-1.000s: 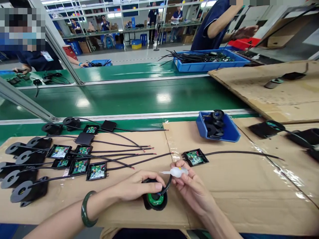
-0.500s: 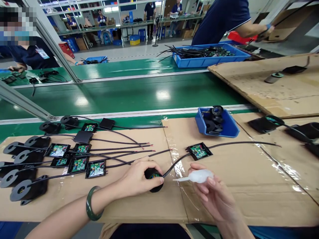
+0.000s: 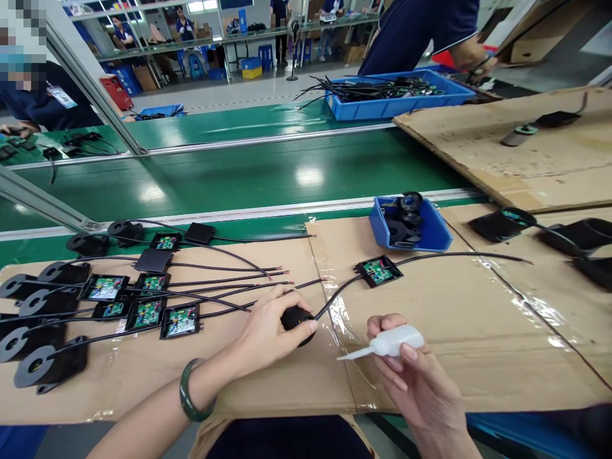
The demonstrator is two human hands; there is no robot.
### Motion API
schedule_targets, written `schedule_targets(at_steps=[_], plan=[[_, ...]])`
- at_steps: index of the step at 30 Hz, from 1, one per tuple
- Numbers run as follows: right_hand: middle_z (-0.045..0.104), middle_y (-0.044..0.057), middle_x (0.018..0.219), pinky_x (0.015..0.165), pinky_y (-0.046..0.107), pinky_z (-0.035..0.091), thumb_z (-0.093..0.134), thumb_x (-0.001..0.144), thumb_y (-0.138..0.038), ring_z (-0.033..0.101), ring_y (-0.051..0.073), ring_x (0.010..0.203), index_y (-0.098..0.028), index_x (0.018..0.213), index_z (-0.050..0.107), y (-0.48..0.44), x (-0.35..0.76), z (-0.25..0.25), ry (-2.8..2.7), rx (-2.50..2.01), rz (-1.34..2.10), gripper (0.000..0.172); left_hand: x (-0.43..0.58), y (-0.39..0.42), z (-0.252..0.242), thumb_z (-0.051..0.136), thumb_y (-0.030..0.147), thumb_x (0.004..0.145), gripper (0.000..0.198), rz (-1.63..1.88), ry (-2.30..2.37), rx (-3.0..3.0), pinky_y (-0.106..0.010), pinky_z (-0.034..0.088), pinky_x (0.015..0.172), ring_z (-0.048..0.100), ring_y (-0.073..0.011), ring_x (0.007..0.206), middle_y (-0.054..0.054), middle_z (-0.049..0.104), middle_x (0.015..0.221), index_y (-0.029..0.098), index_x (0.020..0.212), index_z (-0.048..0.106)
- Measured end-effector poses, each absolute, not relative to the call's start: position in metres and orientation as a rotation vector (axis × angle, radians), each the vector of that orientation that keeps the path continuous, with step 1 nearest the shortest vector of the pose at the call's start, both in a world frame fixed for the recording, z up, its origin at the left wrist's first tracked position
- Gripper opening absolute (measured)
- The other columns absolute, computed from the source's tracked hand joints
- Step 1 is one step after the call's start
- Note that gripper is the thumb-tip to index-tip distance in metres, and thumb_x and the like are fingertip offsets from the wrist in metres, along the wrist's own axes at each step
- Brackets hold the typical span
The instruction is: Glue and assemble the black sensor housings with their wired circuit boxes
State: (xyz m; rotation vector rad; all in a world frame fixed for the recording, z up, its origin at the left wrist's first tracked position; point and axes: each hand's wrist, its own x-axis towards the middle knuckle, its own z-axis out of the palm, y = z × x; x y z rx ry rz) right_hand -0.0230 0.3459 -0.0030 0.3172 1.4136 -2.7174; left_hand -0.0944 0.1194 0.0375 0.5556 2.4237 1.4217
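My left hand (image 3: 272, 324) is closed round a black round housing (image 3: 297, 324), low over the cardboard; the fingers cover part of it. A black cable runs from the housing to an open black case holding a green circuit board (image 3: 381, 271), which lies on the cardboard. Between the thumb and fingers of my right hand (image 3: 415, 376) is a small white squeeze bottle (image 3: 398, 340). Its thin nozzle points left towards the housing, apart from it.
At left lie several black horn-shaped housings (image 3: 50, 366) cabled to open circuit-board cases (image 3: 180, 320). A blue bin (image 3: 437, 236) of black parts stands ahead, before a green conveyor (image 3: 229, 182). More black units (image 3: 502, 224) lie at right. Co-workers (image 3: 421, 32) stand beyond.
The housing in my left hand has turned, so its green inside shows less. My right hand has drawn the bottle slightly right and away from the housing. The whole view has shifted a little.
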Motion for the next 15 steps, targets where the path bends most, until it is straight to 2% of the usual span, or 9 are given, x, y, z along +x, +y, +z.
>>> schedule_targets(at_steps=[5, 8, 11, 15], plan=[[0.061, 0.012, 0.091, 0.036, 0.013, 0.031, 0.076, 0.076, -0.039, 0.034, 0.003, 0.048, -0.020, 0.092, 0.073, 0.342, -0.024, 0.006, 1.594, 0.333, -2.716, 0.025, -0.096, 0.127, 0.033, 0.065, 0.029, 0.083, 0.015, 1.478, 2.440, 0.540, -0.029, 0.040, 0.085, 0.057, -0.0188, 0.095, -0.004, 0.062, 0.096, 0.016, 0.090, 0.065], [0.063, 0.010, 0.089, 0.038, 0.015, 0.037, 0.071, 0.084, -0.039, 0.043, 0.005, 0.049, -0.021, 0.096, 0.071, 0.337, -0.022, 0.011, 1.878, 0.328, -2.669, 0.022, -0.096, 0.129, 0.031, 0.065, 0.030, 0.084, 0.015, 1.462, 2.447, 0.533, -0.029, 0.040, 0.084, 0.057, -0.0183, 0.095, -0.004, 0.061, 0.097, 0.017, 0.091, 0.065], [0.061, 0.006, 0.087, 0.045, 0.019, 0.046, 0.063, 0.091, -0.035, 0.052, 0.008, 0.052, -0.023, 0.103, 0.066, 0.330, -0.017, 0.016, 2.260, 0.242, -2.457, 0.016, -0.095, 0.130, 0.031, 0.065, 0.031, 0.085, 0.015, 1.429, 2.471, 0.549, -0.028, 0.040, 0.084, 0.057, -0.0172, 0.095, -0.003, 0.061, 0.098, 0.019, 0.093, 0.066], [0.060, 0.004, 0.087, 0.053, 0.021, 0.048, 0.060, 0.094, -0.028, 0.058, 0.010, 0.059, -0.024, 0.107, 0.061, 0.320, -0.013, 0.022, 2.788, -0.007, -2.054, 0.014, -0.092, 0.129, 0.031, 0.064, 0.031, 0.086, 0.014, 1.407, 2.496, 0.574, -0.027, 0.040, 0.086, 0.056, -0.0175, 0.098, -0.003, 0.060, 0.099, 0.019, 0.095, 0.065]])
